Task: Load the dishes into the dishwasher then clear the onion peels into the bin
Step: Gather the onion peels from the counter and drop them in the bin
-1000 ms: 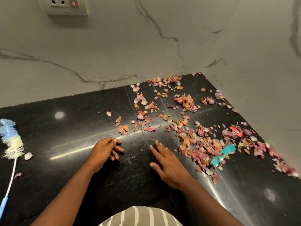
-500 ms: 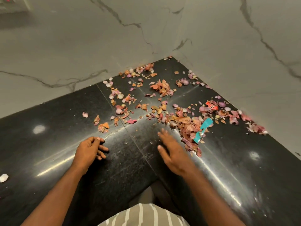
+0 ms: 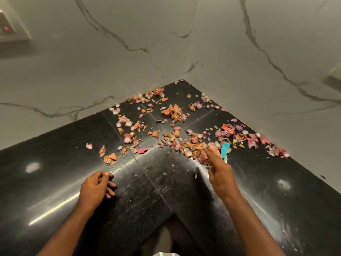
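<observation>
The marble wall (image 3: pixel 239 52) wraps the corner in front of me, and below it the black counter (image 3: pixel 55 172) runs out along both walls from the back corner. Spread across that back corner, the onion peels (image 3: pixel 173 111) lie scattered, pink and brown, from the left wall over to the right wall, with the thickest drift piled toward the right side. My right hand (image 3: pixel 219 174) reaches into that drift, fingers stretched straight and flat, tips touching the near edge of the pile, nothing pinched in it. My left hand (image 3: pixel 96 185) rests on the bare counter near the front edge, well apart from the peels, fingers loosely curled and holding nothing. A teal scrap (image 3: pixel 225 149) lies among the peels just beside my right fingertips. A bright red scrap (image 3: pixel 227 128) sits farther back, near the right wall. One lone peel (image 3: pixel 89 145) lies off to the left of the rest. A socket (image 3: pixel 7 28) with a red light shows at the upper left.
</observation>
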The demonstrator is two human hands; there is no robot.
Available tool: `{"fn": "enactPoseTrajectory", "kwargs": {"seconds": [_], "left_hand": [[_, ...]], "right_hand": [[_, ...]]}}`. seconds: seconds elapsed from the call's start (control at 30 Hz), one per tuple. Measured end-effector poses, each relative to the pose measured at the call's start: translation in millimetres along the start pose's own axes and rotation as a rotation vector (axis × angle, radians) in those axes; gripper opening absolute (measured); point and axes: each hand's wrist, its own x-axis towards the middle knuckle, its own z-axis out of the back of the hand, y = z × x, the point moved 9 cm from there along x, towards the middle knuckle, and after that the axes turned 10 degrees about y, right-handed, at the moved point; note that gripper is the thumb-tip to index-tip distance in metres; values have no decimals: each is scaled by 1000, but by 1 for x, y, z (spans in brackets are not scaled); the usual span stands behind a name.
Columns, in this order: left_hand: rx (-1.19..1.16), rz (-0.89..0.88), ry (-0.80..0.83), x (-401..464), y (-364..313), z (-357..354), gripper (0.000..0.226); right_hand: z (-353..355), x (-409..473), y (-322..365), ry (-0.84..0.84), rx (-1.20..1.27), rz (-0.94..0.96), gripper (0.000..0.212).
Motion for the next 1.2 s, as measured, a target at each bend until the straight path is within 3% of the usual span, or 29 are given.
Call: {"fn": "enactPoseTrajectory", "kwargs": {"seconds": [0.1, 0.23, 0.33, 0.43, 0.53, 0.6, 0.67, 0.77, 0.87, 1.03, 1.2], "left_hand": [[23, -16, -15, -4, -3, -3, 24], [48, -39, -34, -13, -11, -6, 24], [85, -57, -48, -16, -14, -5, 22], [82, -152, -47, -17, -25, -5, 18], [183, -297, -194, -12, -44, 17, 16], [343, -323, -323, 3, -49, 37, 31], [564, -130, -401, 29, -37, 55, 59], [704, 325, -432, 51, -5, 79, 101], [741, 339, -345, 64, -19, 54, 113], [788, 15, -53, 84, -73, -64, 102], [532, -330, 311, 72, -130, -149, 73]], "right_hand": [[20, -1, 7, -169, 36, 43, 46], [12, 5, 26, -127, -57, 104, 22], [-21, 18, 26, 137, -160, 46, 30], [-55, 20, 13, 429, -334, -103, 53], [-71, 20, 10, 543, -486, -138, 67], [-77, 23, 9, 578, -562, -149, 72], [-82, 25, 10, 612, -634, -157, 75], [-89, 24, 15, 635, -682, -146, 77], [-91, 23, 15, 634, -673, -156, 76], [-92, 24, 13, 598, -634, -152, 75], [-91, 19, 10, 582, -596, -154, 74]]}}
